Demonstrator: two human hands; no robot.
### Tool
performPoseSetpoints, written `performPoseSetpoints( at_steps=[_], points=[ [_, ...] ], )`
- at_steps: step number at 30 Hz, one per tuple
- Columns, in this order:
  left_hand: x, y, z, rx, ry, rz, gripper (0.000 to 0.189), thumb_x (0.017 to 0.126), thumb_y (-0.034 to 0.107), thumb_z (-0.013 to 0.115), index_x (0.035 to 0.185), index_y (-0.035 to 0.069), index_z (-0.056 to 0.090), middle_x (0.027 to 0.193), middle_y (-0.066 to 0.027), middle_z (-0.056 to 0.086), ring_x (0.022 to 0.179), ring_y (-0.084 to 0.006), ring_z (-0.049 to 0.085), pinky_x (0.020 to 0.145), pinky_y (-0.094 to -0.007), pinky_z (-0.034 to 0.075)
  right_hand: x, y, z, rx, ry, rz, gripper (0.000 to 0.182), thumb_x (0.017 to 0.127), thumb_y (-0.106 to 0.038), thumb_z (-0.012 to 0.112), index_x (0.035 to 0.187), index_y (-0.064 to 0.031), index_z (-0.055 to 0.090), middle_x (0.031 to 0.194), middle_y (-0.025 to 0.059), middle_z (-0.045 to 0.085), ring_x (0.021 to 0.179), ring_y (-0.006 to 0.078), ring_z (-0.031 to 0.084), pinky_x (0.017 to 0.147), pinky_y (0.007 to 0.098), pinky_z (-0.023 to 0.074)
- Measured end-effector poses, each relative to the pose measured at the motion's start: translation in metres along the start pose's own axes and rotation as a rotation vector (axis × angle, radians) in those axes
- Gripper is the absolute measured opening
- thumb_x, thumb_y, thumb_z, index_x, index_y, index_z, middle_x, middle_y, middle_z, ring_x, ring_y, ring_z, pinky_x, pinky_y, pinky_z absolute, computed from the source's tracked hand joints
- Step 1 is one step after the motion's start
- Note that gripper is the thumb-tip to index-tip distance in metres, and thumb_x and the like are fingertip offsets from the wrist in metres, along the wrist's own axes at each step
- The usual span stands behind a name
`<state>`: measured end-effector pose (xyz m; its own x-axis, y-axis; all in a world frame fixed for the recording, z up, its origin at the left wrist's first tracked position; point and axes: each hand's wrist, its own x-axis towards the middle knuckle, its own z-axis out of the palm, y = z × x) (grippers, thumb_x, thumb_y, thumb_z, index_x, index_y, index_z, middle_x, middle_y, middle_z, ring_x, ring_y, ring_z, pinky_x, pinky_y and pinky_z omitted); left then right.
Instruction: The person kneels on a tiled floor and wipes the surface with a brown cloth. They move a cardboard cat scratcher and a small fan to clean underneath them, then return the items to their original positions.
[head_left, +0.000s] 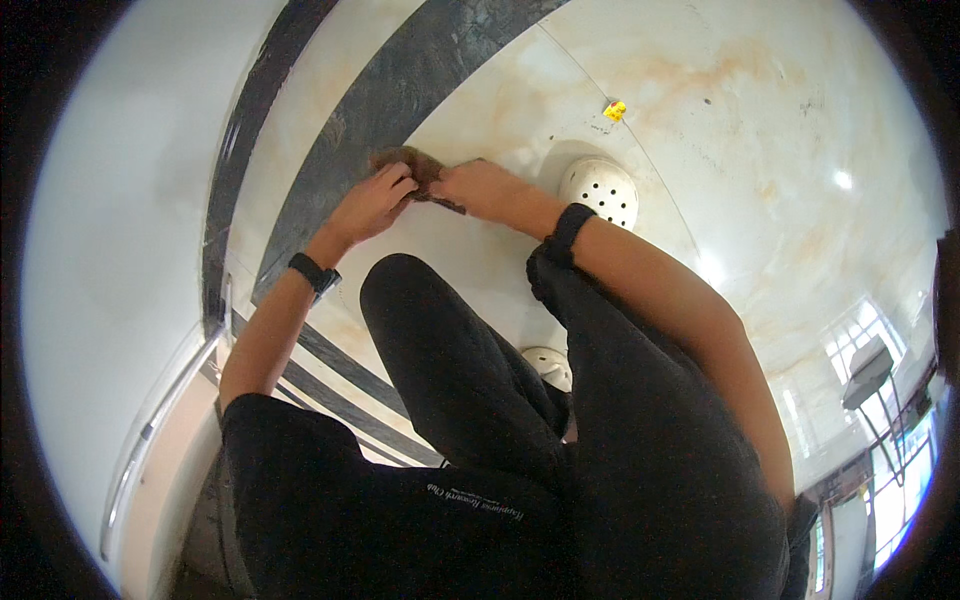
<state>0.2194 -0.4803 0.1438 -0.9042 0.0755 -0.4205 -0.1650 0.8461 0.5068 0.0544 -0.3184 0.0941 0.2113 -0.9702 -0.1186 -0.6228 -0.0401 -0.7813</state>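
Note:
Both hands meet low over the polished tile floor (517, 97), in front of my bent knees. Between them is a rough brown piece (429, 171), blurred, so its exact kind and material are unclear. My left hand (379, 196) grips it from the left with bent fingers, a black watch on that wrist. From the other side my right hand (484, 187) pinches its right part, and a thin dark edge shows below those fingers. A dark floor border strip (341, 142) runs just beyond my left hand.
White perforated clogs (598, 184) are beneath me, one by my right forearm. A small yellow wrapper (615, 111) lies farther out. A white wall (127, 187) rises at left. A grey stool with metal legs (870, 375) stands at far right.

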Motion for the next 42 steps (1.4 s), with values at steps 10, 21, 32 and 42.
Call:
performPoseSetpoints(
  at_steps=[10,21,32,42],
  points=[
    [0.205,0.029,-0.006,0.024,0.697,0.253,0.01,0.089,0.01,0.053,0.096,0.004,0.057,0.103,-0.0138,0.057,0.097,-0.0328,0.057,0.085,-0.0414,0.047,-0.064,0.149,-0.141,0.06,0.212,0.266,0.029,0.084,-0.003,0.053,0.112,-0.0066,0.061,0.097,0.0134,0.067,0.084,0.0271,0.067,0.076,0.0371,0.0538],
    [0.115,0.087,-0.091,0.129,0.693,0.389,0.02,0.089,0.012,0.059,0.108,0.004,0.063,0.102,-0.0121,0.058,0.096,-0.0306,0.058,0.083,-0.0374,0.049,-0.125,0.019,-0.168,-0.069,0.527,-0.004,0.024,0.085,0.0,0.057,0.108,-0.0065,0.059,0.103,0.0132,0.064,0.095,0.0317,0.063,0.08,0.0373,0.0511],
    [-0.062,0.151,0.116,-0.689,0.044,-0.624,0.04,0.093,0.026,0.055,0.126,0.002,0.052,0.127,-0.0171,0.052,0.121,-0.0348,0.049,0.101,-0.0423,0.04,-0.089,-0.001,0.037,0.317,-0.444,0.112,0.01,0.074,-0.011,0.061,0.069,-0.0027,0.063,0.075,0.0153,0.064,0.071,0.0349,0.062,0.061,0.0452,0.0478],
    [0.072,0.117,0.061,-0.307,0.023,-0.023,0.03,0.093,0.021,0.058,0.117,0.005,0.056,0.11,-0.0156,0.055,0.101,-0.0339,0.056,0.08,-0.0418,0.049,-0.139,0.034,-0.064,-0.027,-0.002,0.368,0.017,0.075,-0.021,0.069,0.079,-0.0049,0.066,0.082,0.0168,0.067,0.081,0.0347,0.066,0.071,0.0457,0.0527]
  ],
)
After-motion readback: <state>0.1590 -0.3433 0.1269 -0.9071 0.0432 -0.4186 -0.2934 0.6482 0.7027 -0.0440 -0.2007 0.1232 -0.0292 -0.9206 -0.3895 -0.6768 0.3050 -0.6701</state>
